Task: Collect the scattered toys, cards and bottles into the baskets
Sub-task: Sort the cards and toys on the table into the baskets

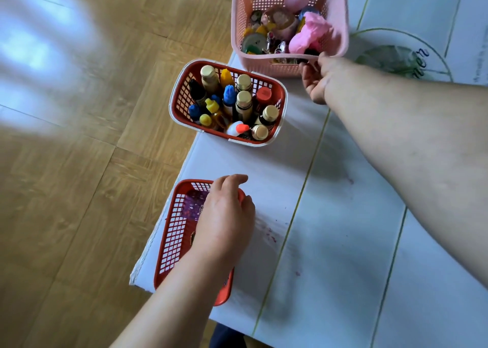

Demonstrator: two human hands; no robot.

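Observation:
A pink basket [243, 9] at the top holds several toys, among them a pink plush [309, 35]. My right hand [318, 79] grips its near rim at the right corner. A red basket with a white rim [184, 89] in the middle is full of upright bottles [243, 102] with gold, blue, yellow and red caps. A flat red basket [171, 236] lies nearest me with purple cards [192, 205] inside. My left hand [224, 221] rests on this basket's right rim, fingers curled over the edge.
All three baskets stand along the left edge of a table under a white cloth [343, 229] with green lines and faint red stains. A wooden floor [79, 163] lies to the left. A green printed emblem [396, 57] marks the cloth at top right.

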